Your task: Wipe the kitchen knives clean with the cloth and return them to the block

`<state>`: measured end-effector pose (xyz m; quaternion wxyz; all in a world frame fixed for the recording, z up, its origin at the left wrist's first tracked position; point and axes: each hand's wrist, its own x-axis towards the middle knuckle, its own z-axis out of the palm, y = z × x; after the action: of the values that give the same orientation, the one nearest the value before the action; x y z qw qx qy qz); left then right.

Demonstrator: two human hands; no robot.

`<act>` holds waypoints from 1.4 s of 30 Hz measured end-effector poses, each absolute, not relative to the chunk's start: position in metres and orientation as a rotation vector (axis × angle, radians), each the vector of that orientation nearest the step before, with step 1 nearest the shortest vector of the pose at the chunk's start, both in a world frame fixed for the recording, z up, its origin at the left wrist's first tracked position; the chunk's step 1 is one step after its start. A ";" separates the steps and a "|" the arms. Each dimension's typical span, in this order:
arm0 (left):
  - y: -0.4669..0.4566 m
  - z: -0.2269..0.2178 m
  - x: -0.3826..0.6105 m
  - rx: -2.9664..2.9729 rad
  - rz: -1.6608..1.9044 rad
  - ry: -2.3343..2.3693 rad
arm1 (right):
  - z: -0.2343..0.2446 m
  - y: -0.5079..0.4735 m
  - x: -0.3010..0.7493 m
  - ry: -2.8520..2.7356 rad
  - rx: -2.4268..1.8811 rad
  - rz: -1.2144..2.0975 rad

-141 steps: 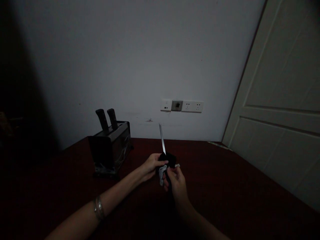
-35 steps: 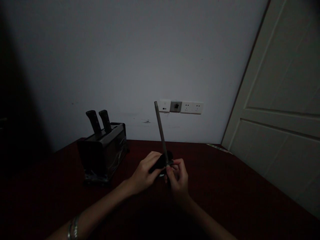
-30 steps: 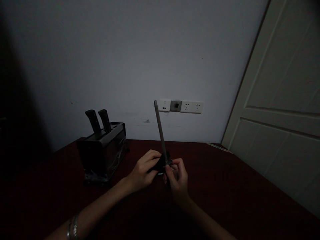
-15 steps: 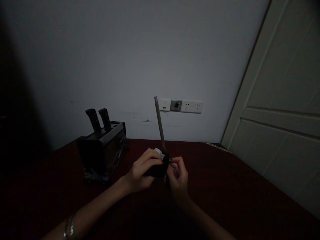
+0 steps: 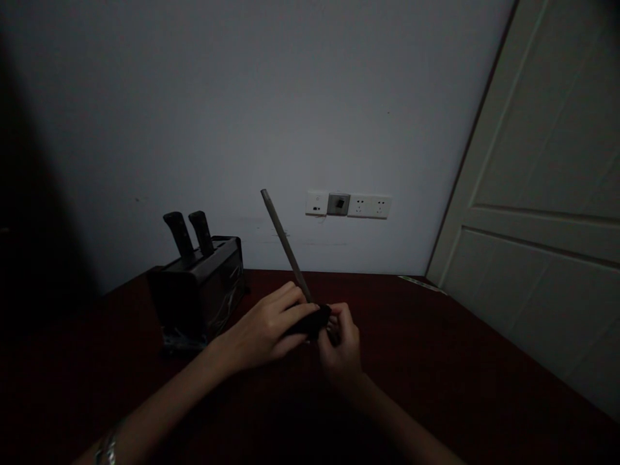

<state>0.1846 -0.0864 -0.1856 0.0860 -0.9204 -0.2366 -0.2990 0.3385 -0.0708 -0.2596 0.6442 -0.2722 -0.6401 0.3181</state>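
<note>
A long, thin grey rod (image 5: 285, 244) slants up and to the left from between my hands, with its lower end hidden by fingers. At its base is a small black object (image 5: 317, 321), too dark for its kind to show. My left hand (image 5: 276, 323) is closed around the black object, fingers over its top and thumb beneath. My right hand (image 5: 343, 342) pinches at the object's right end, fingers curled; what lies between these fingertips is hard to make out. Both hands are above the dark red tabletop (image 5: 411, 336).
On the left stands a dark knife block (image 5: 194, 284) holding two black-handled knives (image 5: 188, 234). Behind the table is a pale wall with a row of sockets and switches (image 5: 347, 205). A panelled white door (image 5: 542, 194) closes off the right side.
The rod has tipped over to the left, its tip swinging away from the sockets. A white patch by my left fingers is now out of sight. My hands stay close together.
</note>
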 end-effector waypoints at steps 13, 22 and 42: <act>-0.082 -0.182 0.179 -2.954 -1.361 -0.708 | -0.250 -0.076 0.332 -1.310 -0.555 0.959; -0.069 -0.170 0.157 -2.938 -1.526 -1.082 | -0.246 -0.079 0.332 -1.215 -0.454 1.106; -0.046 -0.207 0.196 -3.745 -2.358 -1.090 | -0.250 -0.080 0.333 -1.172 -0.416 1.292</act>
<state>0.1958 -0.0457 -0.2067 -0.6503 -0.6242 -0.1816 -0.3930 0.3328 -0.0799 -0.2499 0.6243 -0.1813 -0.5105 0.5628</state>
